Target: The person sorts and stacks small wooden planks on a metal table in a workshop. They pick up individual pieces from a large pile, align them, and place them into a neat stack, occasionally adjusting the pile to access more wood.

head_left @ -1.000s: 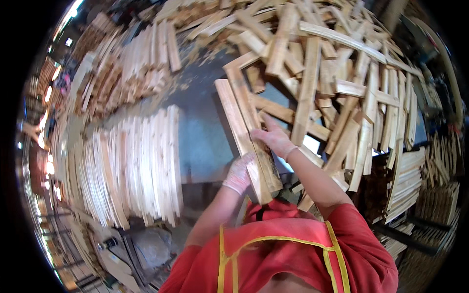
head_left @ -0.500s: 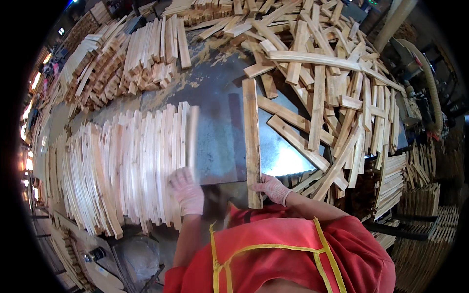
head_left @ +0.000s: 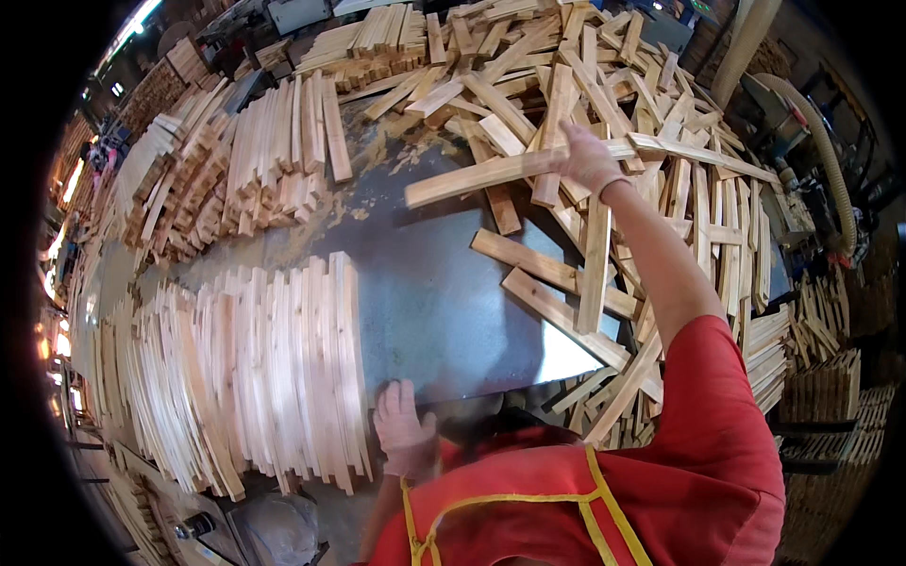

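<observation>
My right hand (head_left: 587, 160), in a pale work glove, reaches far over the table and grips a wooden plank (head_left: 481, 177). That plank points left, its free end over the dark metal tabletop (head_left: 429, 283). Under and around the hand lies a loose pile of planks (head_left: 593, 255), crossing at many angles. My left hand (head_left: 401, 420), gloved too, is at the table's front edge with its fingers apart and nothing held. Just left of it, a row of planks (head_left: 293, 368) stands side by side, ends toward me.
Stacked planks (head_left: 274, 141) fill the far left, with sawdust (head_left: 396, 141) beside them. More stacked boards (head_left: 807, 396) are at the right, below a ribbed hose (head_left: 830, 160). A clear plastic bag (head_left: 283, 528) is below the table's front left.
The upright plank in my right hand is gone from there; that hand has moved far forward and grips a plank on the pile. My left hand has come off the row, rightward and nearer me.
</observation>
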Motion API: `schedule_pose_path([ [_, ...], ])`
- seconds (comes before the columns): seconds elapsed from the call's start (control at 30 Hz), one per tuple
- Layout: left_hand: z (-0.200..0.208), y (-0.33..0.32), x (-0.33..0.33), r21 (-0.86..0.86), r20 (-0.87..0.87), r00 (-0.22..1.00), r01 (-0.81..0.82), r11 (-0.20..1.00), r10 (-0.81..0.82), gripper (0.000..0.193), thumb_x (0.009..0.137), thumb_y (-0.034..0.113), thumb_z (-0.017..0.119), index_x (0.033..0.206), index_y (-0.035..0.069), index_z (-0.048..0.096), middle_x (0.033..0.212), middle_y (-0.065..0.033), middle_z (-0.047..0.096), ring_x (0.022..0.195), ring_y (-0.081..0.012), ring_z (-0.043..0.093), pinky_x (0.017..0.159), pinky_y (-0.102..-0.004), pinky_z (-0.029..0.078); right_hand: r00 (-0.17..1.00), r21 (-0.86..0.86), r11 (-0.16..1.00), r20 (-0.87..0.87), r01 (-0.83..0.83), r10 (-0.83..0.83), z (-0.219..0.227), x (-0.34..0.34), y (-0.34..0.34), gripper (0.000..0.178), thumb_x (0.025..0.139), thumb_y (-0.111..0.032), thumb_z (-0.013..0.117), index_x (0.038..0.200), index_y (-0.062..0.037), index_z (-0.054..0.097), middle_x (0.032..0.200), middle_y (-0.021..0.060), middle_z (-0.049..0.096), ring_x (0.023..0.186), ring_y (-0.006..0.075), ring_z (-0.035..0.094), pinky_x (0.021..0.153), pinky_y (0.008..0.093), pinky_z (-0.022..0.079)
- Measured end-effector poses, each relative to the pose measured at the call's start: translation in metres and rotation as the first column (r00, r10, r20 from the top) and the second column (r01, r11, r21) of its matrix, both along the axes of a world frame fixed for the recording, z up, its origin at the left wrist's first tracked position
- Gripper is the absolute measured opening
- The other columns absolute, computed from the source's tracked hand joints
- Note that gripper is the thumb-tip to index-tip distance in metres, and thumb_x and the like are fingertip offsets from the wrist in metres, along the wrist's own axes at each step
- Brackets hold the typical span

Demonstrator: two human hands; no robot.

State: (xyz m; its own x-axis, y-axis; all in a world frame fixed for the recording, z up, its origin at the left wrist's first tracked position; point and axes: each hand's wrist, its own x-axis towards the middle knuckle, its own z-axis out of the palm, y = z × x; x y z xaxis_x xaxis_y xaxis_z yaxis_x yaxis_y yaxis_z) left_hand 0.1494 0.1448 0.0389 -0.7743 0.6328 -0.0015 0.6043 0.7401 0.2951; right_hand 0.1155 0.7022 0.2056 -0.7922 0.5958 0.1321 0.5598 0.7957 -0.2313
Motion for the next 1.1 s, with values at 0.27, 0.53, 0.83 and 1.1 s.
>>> schedule_pose_path([
  [0.27,-0.010,0.074,0.022,0.202,0.280,0.936,0.158,0.966,-0.212,0.081,0.081,0.028,0.082,0.152,0.007,0.048,0.150,-0.0191,0.052,0.137,-0.0376,0.051,0.112,-0.0501,0.043,0.759,0.126,0.953,0.637,-0.275,0.135,-0.020,-0.014,0.015,0.058,0.087,-0.031,0.074,0.140,-0.0129,0.058,0.116,0.0167,0.074,0.113,0.0322,0.073,0.095,0.0500,0.057],
  [0.53,-0.076,0.154,-0.022,-0.063,0.809,-0.200,-0.965,0.256,-0.553,0.050,0.099,0.021,0.072,0.145,0.009,0.054,0.135,-0.0111,0.060,0.123,-0.0292,0.059,0.108,-0.0507,0.047,0.972,-0.534,0.817,-0.034,-0.216,0.234,-0.062,0.107,-0.095,0.073,0.085,-0.049,0.077,0.143,-0.0087,0.059,0.123,0.0184,0.071,0.118,0.0348,0.068,0.102,0.0413,0.053],
  [0.83,-0.039,0.070,-0.048,0.361,0.808,0.575,-0.654,0.665,0.127,0.038,0.086,0.010,0.074,0.123,0.002,0.067,0.114,-0.0103,0.067,0.104,-0.0246,0.064,0.098,-0.0391,0.051,0.471,-0.723,0.570,-0.375,0.390,-0.798,-0.112,0.087,-0.011,0.073,0.082,-0.027,0.086,0.139,0.0058,0.055,0.129,0.0221,0.067,0.119,0.0312,0.064,0.101,0.0399,0.050],
  [1.1,-0.012,-0.061,-0.024,-0.199,-0.198,0.948,-0.287,0.937,0.249,0.082,0.081,0.024,0.073,0.155,0.006,0.044,0.156,-0.0186,0.043,0.145,-0.0447,0.037,0.124,-0.0561,0.028,0.727,-0.770,0.577,-0.226,0.274,-0.648,-0.154,0.072,0.038,0.035,0.081,-0.012,0.079,0.112,0.0035,0.073,0.100,0.0164,0.075,0.094,0.0266,0.071,0.079,0.0371,0.056],
])
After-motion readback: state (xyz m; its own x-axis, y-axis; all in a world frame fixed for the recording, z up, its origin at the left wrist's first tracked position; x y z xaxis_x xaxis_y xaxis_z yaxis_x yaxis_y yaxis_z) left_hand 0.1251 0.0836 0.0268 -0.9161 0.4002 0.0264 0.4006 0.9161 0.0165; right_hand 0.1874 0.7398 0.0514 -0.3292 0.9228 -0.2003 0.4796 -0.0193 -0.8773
